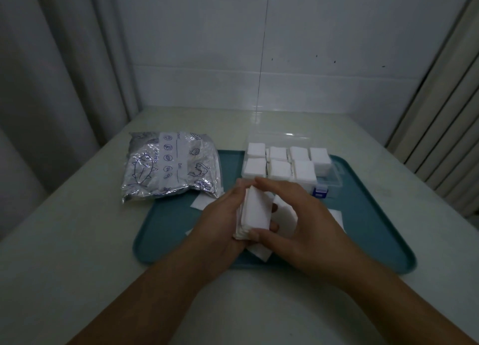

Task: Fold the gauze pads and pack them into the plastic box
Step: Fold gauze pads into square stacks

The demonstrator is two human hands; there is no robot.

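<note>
Gauze pads (255, 210) sit stacked, both hands (223, 215) (298, 215) pinching them; the far plastic box (334, 175) looks nearly full, loose pads (201, 202) still on the tray (375, 215).

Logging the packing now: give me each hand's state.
Left hand: grip closed on the gauze stack.
Right hand: pinching the same gauze stack.

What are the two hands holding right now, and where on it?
Both hold a folded stack of white gauze pads above the teal plastic tray: the left hand cradles its left side, the right hand pinches its near and far ends.
</note>
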